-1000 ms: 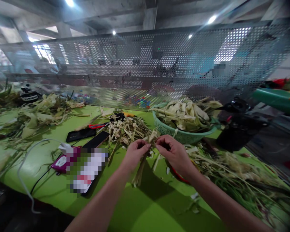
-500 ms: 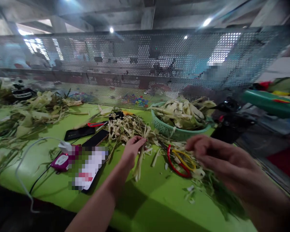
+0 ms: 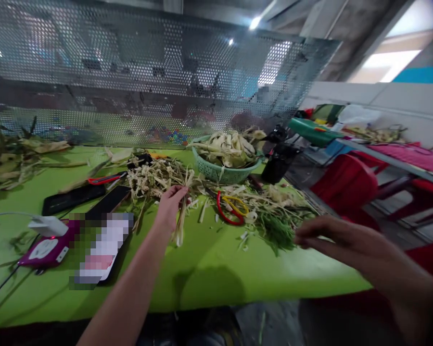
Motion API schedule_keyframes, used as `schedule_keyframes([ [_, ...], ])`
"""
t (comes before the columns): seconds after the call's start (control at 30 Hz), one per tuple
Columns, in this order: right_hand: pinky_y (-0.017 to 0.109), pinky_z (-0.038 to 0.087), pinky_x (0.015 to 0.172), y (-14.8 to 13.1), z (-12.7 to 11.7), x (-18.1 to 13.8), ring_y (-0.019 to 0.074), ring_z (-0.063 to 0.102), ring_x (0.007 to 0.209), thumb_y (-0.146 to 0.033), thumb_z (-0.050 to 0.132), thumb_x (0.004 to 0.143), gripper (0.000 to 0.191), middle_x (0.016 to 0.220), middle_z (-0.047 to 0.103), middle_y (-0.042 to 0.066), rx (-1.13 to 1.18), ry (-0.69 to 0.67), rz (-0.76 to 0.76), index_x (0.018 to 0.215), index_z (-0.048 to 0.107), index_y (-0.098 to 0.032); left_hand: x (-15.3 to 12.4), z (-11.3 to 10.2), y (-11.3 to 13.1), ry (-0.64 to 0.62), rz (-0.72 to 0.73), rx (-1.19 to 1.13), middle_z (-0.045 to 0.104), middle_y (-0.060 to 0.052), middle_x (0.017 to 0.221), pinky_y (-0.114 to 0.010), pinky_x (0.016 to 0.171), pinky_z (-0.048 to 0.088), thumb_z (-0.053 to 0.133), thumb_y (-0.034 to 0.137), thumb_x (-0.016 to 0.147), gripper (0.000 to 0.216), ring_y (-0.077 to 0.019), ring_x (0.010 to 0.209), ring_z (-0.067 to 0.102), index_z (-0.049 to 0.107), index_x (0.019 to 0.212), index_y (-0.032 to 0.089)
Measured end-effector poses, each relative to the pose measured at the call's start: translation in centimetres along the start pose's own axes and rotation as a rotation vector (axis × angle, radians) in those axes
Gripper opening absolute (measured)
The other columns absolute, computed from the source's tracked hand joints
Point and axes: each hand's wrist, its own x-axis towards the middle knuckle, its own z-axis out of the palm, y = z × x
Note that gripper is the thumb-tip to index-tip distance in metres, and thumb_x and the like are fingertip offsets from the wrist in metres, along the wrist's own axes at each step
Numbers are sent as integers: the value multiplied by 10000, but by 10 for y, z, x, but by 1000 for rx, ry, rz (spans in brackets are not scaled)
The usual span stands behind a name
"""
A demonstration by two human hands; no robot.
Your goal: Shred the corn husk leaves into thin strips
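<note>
My left hand [image 3: 171, 204] pinches a small bundle of pale dried husk strips [image 3: 180, 226], whose loose ends hang over the green tabletop. Just behind it lies a heap of dried, twisted husk pieces [image 3: 153, 178]. To the right of the bundle rest scissors with red and yellow handles [image 3: 234, 209], untouched. My right hand [image 3: 332, 240] hovers at the right, thumb and fingers drawn together; whatever may be between them is too small to make out. Beside its fingertips lies a feathery green tuft [image 3: 277, 230].
A green basket [image 3: 223, 174] full of husks stands at the back. On the left are phones [image 3: 108, 206], a purple power strip [image 3: 46, 250] with a white plug, and a red-handled tool [image 3: 106, 179]. A perforated metal screen [image 3: 137, 72] runs behind. A red chair [image 3: 350, 185] is at right.
The view has turned right, so the table things sit further left. My right hand has moved away from the scissors, rightward past the green tuft. My left hand keeps its hold on the strips.
</note>
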Motion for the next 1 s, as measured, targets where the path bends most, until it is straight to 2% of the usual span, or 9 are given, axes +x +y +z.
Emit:
schedule_keyframes([
  [0.03,370,501,719,-16,9,28,236,650,820,-432,625,824,204,912,703,87,-50,-217,0,954,701,-294,0,0,0,1,1,-2,592,28,657,-206,552,436,768,333,608,261,-76,539,543,638,756,162],
  [0.07,365,493,748,-26,20,50,235,646,861,-409,583,857,198,959,701,66,-116,-285,-10,980,686,-293,0,-1,0,0,1,0,589,30,654,-204,544,429,770,340,604,270,-76,537,542,638,757,161],
  [0.2,348,439,767,-25,71,93,251,625,920,-275,511,872,219,1033,685,74,-430,-287,-130,1040,642,-226,3,-2,0,10,5,18,589,32,654,-195,523,395,781,368,584,297,-67,534,515,645,746,159],
  [0.4,264,288,582,-8,115,117,222,604,754,-156,551,716,368,894,674,78,-730,-245,-64,1082,567,-192,2,-1,1,-1,-14,-10,586,28,658,-184,534,371,790,364,586,286,-62,556,503,666,751,165],
  [0.5,259,261,556,-10,114,125,228,600,745,-187,571,663,470,921,667,78,-714,-248,61,1130,527,-203,2,-1,2,12,-49,-35,614,5,706,-191,546,390,784,353,597,289,-72,580,529,672,776,155],
  [0.6,272,340,580,-5,105,128,236,608,736,-235,563,679,469,922,679,70,-586,-244,140,1146,538,-214,3,0,2,39,-68,-87,622,-1,701,-194,535,398,780,326,594,286,-76,566,541,667,788,147],
  [0.8,357,505,718,13,86,125,275,652,861,-376,561,760,506,966,708,71,-117,-366,58,1240,594,-223,3,1,5,25,-66,-145,623,14,669,-198,541,419,810,305,557,286,-71,546,548,658,745,151],
  [0.9,360,544,783,12,82,121,284,658,972,-400,612,759,503,1134,684,88,91,-451,142,1232,608,-231,2,2,7,24,-62,-160,625,13,669,-197,540,421,821,308,550,301,-68,543,550,662,748,146],
  [1.0,372,522,897,4,79,117,305,595,1132,-452,656,743,569,1301,598,96,120,-457,114,1271,583,-253,1,2,7,28,-75,-174,628,11,676,-190,529,423,817,320,564,313,-60,531,538,669,774,141],
])
